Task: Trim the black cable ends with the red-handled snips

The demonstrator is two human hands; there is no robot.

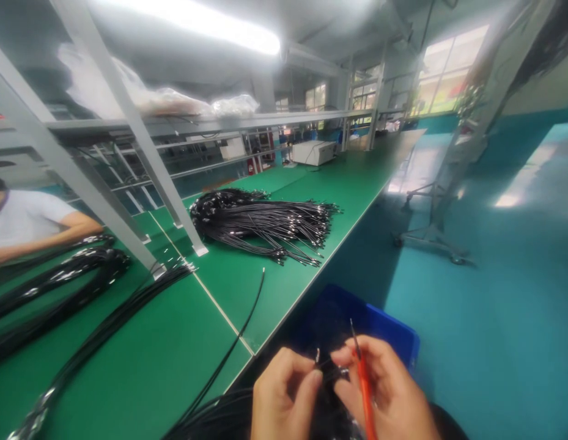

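1 silver-tipped cable (pixel 317 355), pinched in the left hand (pixel 281 388), stood left of the red-handled tool (pixel 365 391), clasped tip-up in the right hand (pixel 398 388), hands slightly apart.

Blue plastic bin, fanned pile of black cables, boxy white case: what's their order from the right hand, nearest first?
1. Blue plastic bin: just beyond the right hand.
2. Fanned pile of black cables: ahead, left, on the bench.
3. Boxy white case: farther along the bench.
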